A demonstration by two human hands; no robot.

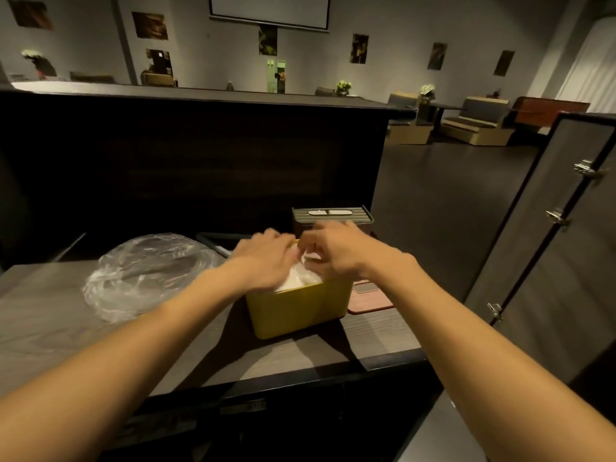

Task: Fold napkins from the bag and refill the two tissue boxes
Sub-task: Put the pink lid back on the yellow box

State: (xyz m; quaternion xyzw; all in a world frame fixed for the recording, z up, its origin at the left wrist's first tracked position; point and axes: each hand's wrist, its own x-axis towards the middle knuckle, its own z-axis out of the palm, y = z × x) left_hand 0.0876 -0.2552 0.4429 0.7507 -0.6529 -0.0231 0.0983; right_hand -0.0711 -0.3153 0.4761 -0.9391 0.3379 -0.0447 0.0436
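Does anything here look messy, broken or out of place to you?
Nothing looks damaged or spilled. The yellow box stands upright and lidless while both hands, left hand and right hand, work white napkins into it. A reddish lid lies flat beside it, and the clear bag sits crumpled, as expected mid-refill.

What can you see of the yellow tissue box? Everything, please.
The yellow tissue box is a plain rectangular tub, smooth like plastic or painted metal, standing upright near the front of the dark wood-grain counter. It has no lid on, and white napkins stick up out of the open top. The left hand and right hand are both at its top, on the napkins. The brown lid lies flat beside it on the right, and the dark tissue box stands behind it.
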